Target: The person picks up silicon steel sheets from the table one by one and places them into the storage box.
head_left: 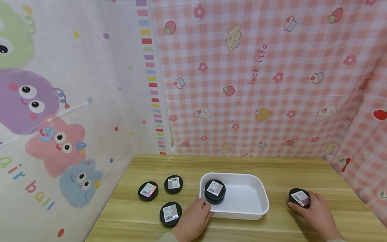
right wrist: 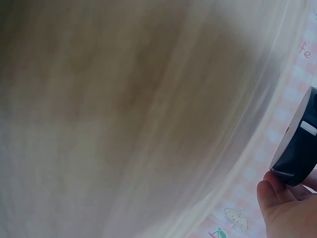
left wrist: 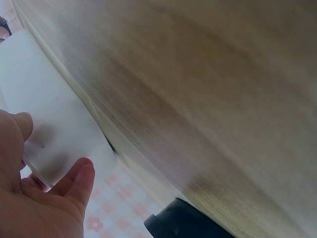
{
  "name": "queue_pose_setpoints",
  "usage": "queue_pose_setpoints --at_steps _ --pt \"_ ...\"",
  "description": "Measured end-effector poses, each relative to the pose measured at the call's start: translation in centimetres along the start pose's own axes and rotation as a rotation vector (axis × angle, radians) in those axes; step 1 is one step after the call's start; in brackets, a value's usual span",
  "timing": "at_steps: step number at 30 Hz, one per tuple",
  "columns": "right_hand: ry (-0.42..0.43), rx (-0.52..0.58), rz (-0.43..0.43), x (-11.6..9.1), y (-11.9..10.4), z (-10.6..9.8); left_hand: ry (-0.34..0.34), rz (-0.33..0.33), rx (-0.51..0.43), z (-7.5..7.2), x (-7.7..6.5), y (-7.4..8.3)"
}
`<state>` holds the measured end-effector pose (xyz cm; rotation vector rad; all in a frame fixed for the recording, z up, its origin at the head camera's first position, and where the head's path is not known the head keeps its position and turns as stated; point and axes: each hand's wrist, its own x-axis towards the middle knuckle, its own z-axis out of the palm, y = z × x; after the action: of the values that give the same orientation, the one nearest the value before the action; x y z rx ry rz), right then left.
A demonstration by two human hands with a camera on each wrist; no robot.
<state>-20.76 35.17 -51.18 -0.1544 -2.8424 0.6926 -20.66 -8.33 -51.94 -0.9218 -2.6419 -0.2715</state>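
Observation:
A white rectangular tray (head_left: 242, 213) stands on the table, and my left hand (head_left: 194, 218) grips its near left corner. In the left wrist view the left hand's thumb and fingers (left wrist: 80, 179) pinch the tray wall (left wrist: 54, 104). Inside the tray, at its left end, sits a stack of black round containers (head_left: 215, 188), the top one with a label. Right of the tray, my right hand (head_left: 317, 211) holds another labelled black round container (head_left: 299, 197) between thumb and fingers. The right wrist view shows this container (right wrist: 299, 148) tilted and clear of the tabletop, partly cut off.
Three more labelled black round containers lie left of the tray: one at far left (head_left: 148, 191), one behind (head_left: 173, 184), one near the left hand (head_left: 170, 214). The wooden table (head_left: 235, 232) meets patterned cloths (head_left: 257, 101) at the back and sides.

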Motion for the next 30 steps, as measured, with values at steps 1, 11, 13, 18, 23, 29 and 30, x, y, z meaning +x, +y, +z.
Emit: queue_pose_setpoints --at_steps 1,11,13,18,23,29,30 --pt "0.006 0.000 -0.002 0.0 0.0 0.0 0.005 0.002 0.002 0.0 0.0 0.0" --pt "-0.009 -0.005 0.004 0.2 -0.9 -0.3 -0.010 -0.003 -0.009 -0.1 0.0 0.1" --pt "0.007 0.000 -0.004 0.2 -1.1 -0.3 -0.012 -0.004 -0.009 -0.1 0.0 0.1" --pt "0.074 0.019 -0.041 0.1 -1.7 -0.1 -0.016 -0.009 -0.002 0.3 0.0 -0.1" --pt "0.092 0.026 -0.059 0.4 -2.3 -0.1 -0.032 -0.017 -0.009 0.3 0.0 -0.1" --pt "0.086 0.034 -0.061 0.6 -3.3 -0.1 -0.044 -0.014 -0.025 0.1 0.1 0.0" --pt "0.077 0.033 -0.058 0.6 -3.4 -0.2 -0.041 -0.013 -0.024 0.1 0.1 0.0"
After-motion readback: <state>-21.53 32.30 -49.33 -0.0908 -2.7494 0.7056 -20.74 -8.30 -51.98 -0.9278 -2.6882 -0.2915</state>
